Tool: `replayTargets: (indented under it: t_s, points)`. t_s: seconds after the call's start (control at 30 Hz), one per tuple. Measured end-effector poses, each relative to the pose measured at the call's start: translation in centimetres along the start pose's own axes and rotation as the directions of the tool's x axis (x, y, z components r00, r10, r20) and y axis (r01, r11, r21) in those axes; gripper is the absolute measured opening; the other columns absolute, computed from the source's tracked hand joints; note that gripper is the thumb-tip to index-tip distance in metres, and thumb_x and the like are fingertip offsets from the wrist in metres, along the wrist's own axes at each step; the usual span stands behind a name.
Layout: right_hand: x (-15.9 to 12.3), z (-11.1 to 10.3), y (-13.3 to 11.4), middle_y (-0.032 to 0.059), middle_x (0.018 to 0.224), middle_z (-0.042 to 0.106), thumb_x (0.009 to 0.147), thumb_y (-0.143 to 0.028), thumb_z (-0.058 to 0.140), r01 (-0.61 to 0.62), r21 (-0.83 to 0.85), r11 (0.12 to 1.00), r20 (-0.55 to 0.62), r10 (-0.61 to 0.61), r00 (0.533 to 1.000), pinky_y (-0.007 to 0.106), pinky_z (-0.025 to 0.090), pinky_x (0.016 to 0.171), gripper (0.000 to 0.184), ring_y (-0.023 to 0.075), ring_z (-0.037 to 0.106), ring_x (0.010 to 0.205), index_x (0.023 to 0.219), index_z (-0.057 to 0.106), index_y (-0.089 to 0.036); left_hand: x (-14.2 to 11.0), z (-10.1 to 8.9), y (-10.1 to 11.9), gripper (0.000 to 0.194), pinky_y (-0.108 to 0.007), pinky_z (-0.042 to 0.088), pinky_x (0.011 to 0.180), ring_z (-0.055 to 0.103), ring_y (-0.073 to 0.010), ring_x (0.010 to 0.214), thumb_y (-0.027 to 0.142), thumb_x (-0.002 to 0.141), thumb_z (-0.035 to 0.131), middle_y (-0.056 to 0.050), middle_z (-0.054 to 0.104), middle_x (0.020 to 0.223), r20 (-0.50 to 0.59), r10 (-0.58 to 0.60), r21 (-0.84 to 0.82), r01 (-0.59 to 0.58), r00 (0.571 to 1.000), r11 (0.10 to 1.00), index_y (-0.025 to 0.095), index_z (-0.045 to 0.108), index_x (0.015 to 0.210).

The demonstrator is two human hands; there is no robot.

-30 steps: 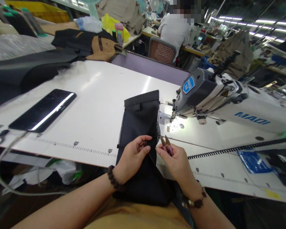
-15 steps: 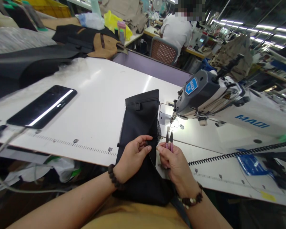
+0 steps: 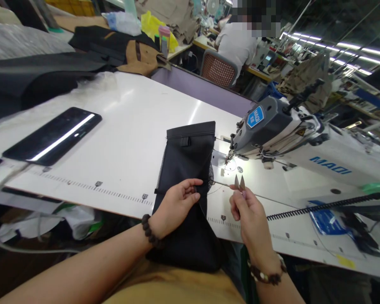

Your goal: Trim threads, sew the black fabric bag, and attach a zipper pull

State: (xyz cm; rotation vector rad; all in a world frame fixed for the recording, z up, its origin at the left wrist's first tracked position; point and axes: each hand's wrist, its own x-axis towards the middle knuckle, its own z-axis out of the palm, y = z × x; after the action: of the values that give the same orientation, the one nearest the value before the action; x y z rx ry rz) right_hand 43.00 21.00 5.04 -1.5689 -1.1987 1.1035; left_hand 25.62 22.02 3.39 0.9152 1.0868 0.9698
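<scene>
A black fabric piece (image 3: 186, 160) with a mesh edge lies across the white sewing table (image 3: 126, 126) and hangs down over its front edge toward my lap. My left hand (image 3: 177, 204) pinches the right edge of the fabric, fingers closed on it. My right hand (image 3: 245, 211) is a little to the right of the fabric, closed around small thread snips (image 3: 240, 184) whose blades point upward and stand apart. The sewing machine (image 3: 281, 135) stands just right of the fabric, its lamp lighting the needle plate.
A black phone (image 3: 52, 136) lies on the table at left with a cable running off the edge. Dark and tan fabric is piled at the back left. A coiled cord (image 3: 319, 207) and a blue packet (image 3: 327, 219) lie at right. A person sits at a far workstation.
My right hand with the snips has moved away from the fabric edge, to the right and slightly up. My left hand keeps its pinch on the fabric.
</scene>
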Motion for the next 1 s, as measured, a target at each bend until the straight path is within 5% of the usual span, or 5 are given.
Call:
replayTargets:
  t_s: [0.13, 0.3, 0.7, 1.0]
  points:
    - [-1.2, -1.5, 0.0, 0.0008, 0.065, 0.048, 0.089, -0.048, 0.036, 0.118, -0.324, 0.939, 0.042, -0.111, 0.993, 0.026, 0.036, 0.051, 0.042, 0.0134, 0.044, 0.055, 0.094, 0.061, -0.015, 0.0, 0.0, 0.1, 0.033, -0.025, 0.039, 0.066, 0.049, -0.0132, 0.069, 0.021, 0.070, 0.054, 0.000, 0.051, 0.070, -0.012, 0.004, 0.020, -0.003, 1.000, 1.000, 0.013, 0.056, 0.102]
    - [-2.0, -1.2, 0.6, 0.0025, 0.071, 0.053, 0.086, -0.039, 0.044, 0.282, -0.547, 0.788, 0.230, -0.182, 0.956, 0.028, 0.039, 0.063, 0.031, 0.0177, 0.052, 0.068, 0.100, 0.061, -0.017, 0.0, 0.0, 0.2, 0.031, -0.024, 0.041, 0.066, 0.050, -0.0132, 0.069, 0.019, 0.070, 0.055, 0.000, 0.053, 0.069, -0.027, 0.010, 0.025, -0.009, 1.000, 1.000, 0.014, 0.058, 0.100]
    - [-1.7, 0.5, 0.8, 0.0053, 0.078, 0.062, 0.085, -0.031, 0.046, 0.312, -0.557, 0.770, 0.261, -0.194, 0.946, 0.028, 0.043, 0.067, 0.022, 0.0188, 0.056, 0.071, 0.091, 0.062, -0.017, -0.1, 0.2, 0.2, 0.027, -0.027, 0.047, 0.071, 0.049, -0.0111, 0.064, 0.017, 0.069, 0.052, 0.004, 0.047, 0.062, -0.026, -0.036, -0.130, 0.032, 0.999, 0.991, 0.013, 0.058, 0.095]
    - [-2.0, 1.0, 0.7, 0.0052, 0.077, 0.061, 0.084, -0.030, 0.046, 0.317, -0.565, 0.762, 0.266, -0.195, 0.944, 0.029, 0.042, 0.066, 0.021, 0.0189, 0.056, 0.070, 0.092, 0.061, -0.017, 0.0, 0.4, -0.1, 0.042, -0.024, 0.044, 0.068, 0.053, -0.0119, 0.070, 0.017, 0.058, 0.067, 0.003, 0.051, 0.069, -0.051, -0.034, -0.058, 0.031, 0.998, 0.998, 0.013, 0.056, 0.098]
